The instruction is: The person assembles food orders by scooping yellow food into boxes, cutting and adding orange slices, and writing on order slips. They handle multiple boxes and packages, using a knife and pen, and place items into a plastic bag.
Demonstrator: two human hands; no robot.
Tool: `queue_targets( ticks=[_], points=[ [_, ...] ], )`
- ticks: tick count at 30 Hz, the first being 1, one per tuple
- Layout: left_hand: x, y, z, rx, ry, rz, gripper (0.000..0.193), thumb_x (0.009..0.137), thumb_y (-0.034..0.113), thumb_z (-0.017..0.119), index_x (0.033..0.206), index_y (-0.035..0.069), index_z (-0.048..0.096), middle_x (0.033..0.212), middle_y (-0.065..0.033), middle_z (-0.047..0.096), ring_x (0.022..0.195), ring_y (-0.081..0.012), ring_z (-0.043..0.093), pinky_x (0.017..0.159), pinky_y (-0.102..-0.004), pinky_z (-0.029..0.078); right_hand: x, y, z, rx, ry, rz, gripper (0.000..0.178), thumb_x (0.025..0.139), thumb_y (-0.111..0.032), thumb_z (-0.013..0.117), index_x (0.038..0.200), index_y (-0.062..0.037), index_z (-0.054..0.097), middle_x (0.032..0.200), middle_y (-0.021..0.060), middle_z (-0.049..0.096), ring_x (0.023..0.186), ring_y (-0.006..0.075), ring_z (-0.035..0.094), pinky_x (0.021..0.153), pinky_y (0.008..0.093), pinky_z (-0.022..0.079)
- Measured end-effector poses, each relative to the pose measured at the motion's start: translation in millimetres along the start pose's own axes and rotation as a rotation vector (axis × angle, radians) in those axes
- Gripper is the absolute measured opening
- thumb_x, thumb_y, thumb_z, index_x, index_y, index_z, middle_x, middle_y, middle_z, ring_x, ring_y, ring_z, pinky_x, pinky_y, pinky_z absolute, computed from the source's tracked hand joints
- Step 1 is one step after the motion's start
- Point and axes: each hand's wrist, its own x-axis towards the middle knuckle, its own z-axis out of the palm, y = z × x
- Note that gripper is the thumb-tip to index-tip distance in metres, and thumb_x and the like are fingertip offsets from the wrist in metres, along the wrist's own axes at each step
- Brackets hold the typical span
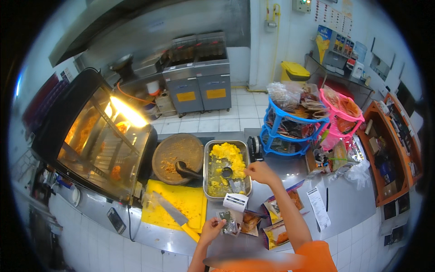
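Note:
My right hand (259, 172) reaches over the right edge of a metal tray (209, 179) and its fingers pinch a small bit of the yellow food (229, 154) piled in it. A black scoop (227, 172) lies in the tray. My left hand (211, 227) holds a small clear plastic bag (228, 224) open above the counter, just below a white cup (236, 201).
A yellow cutting board (179, 199) with a yellow-handled cleaver (172, 214) lies left of the tray. Behind it sits a stone mortar with a black pestle (177, 158). A lit glass warmer (97, 136) stands at left, blue and pink racks (294, 122) at right, packets (276, 226) nearby.

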Motion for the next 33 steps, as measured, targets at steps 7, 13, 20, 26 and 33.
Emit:
queue_targets(
  ticks=[7,13,20,26,33],
  points=[
    [-15.7,1.6,-49.3,-0.337,0.122,-0.125,0.028,0.094,0.019,0.063,0.116,0.002,0.058,0.102,-0.0039,0.066,0.086,-0.0126,0.064,0.074,-0.0290,0.053,71.5,25.5,109.3,-0.338,-0.275,0.158,0.040,0.071,-0.048,0.075,0.085,-0.0107,0.077,0.086,0.0139,0.072,0.083,0.0301,0.070,0.071,0.0392,0.054],
    [3.7,13.4,-76.0,-0.769,0.160,-0.013,0.021,0.096,0.016,0.057,0.114,0.005,0.058,0.105,-0.0079,0.066,0.094,-0.0205,0.066,0.080,-0.0359,0.056,52.6,8.7,97.8,0.057,-0.209,0.164,0.026,0.077,-0.030,0.074,0.084,-0.0052,0.066,0.085,0.0136,0.070,0.078,0.0293,0.069,0.067,0.0413,0.054],
    [26.4,38.4,-62.7,0.737,0.514,0.280,0.052,0.087,0.021,0.068,0.130,-0.002,0.050,0.103,-0.0167,0.063,0.094,-0.0254,0.064,0.078,-0.0367,0.052,13.8,-1.5,59.6,-0.148,0.377,-0.075,0.008,0.085,-0.005,0.060,0.089,-0.0001,0.056,0.082,0.0190,0.061,0.064,0.0330,0.066,0.053,0.0404,0.053],
    [47.6,55.9,-38.2,0.418,0.277,0.351,0.056,0.092,0.020,0.063,0.138,-0.005,0.043,0.091,-0.0176,0.068,0.076,-0.0208,0.068,0.068,-0.0321,0.053,1.2,8.7,83.8,-0.517,0.323,-0.156,0.012,0.079,-0.002,0.057,0.091,0.0016,0.057,0.091,0.0175,0.056,0.061,0.0318,0.066,0.053,0.0404,0.055],
    [80.1,46.1,-24.4,0.112,0.189,0.213,0.049,0.096,0.004,0.055,0.142,-0.002,0.040,0.081,-0.0129,0.071,0.071,-0.0148,0.070,0.064,-0.0253,0.054,5.8,6.0,106.0,-0.628,0.137,-0.146,0.012,0.078,0.000,0.056,0.089,0.0048,0.057,0.089,0.0199,0.056,0.063,0.0325,0.067,0.054,0.0405,0.057]
  ],
)
